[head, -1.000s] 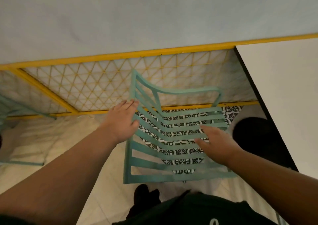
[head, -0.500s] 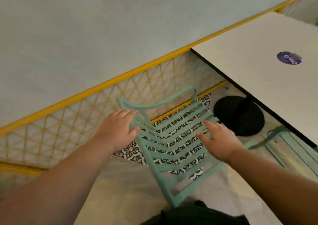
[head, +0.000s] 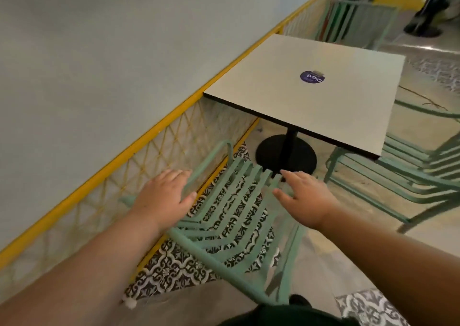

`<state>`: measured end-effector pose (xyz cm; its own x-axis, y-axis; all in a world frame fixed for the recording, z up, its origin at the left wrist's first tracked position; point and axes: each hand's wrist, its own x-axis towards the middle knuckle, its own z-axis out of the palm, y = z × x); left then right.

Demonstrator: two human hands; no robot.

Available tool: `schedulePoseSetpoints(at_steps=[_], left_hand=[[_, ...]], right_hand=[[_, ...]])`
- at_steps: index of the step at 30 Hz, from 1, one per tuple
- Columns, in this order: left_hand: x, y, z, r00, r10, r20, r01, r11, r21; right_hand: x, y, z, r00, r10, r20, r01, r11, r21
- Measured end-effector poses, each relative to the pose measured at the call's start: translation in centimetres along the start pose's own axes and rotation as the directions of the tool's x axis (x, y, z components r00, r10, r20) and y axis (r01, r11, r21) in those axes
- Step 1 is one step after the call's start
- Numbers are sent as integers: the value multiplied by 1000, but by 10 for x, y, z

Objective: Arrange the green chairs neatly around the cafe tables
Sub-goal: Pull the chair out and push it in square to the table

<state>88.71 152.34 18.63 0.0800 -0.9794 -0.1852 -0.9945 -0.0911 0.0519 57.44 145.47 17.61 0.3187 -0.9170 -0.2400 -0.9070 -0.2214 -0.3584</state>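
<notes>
Green chair, its slats pointing far-right toward the table. Left hand lies on its armrest, grip unclear; right hand, fingers spread loose, is at the seat's right edge.

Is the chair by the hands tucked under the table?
Not tucked: the green chair sits in front of the tabletop, no part hidden beneath.

Near chair stands before the table; wall to their left; second chair right of table.
</notes>
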Motion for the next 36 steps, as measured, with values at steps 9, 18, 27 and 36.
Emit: schedulePoseSetpoints(at_steps=[9,18,27,36], left_hand=[[-11,-59,-10,979,204,8,-204,979,20],[3,-63,-6,971,233,-43,-233,972,-2],[31,-81,23,935,352,-45,-353,935,-28],[45,-113,39,903,429,2,-428,902,-48]], right_hand=[[-79,-63,29,955,273,-113,-263,960,95],[-91,-79,38,938,307,-161,-290,949,123],[-94,-96,94,900,408,-150,-393,911,123],[-93,-120,124,861,491,-132,-474,869,138]])
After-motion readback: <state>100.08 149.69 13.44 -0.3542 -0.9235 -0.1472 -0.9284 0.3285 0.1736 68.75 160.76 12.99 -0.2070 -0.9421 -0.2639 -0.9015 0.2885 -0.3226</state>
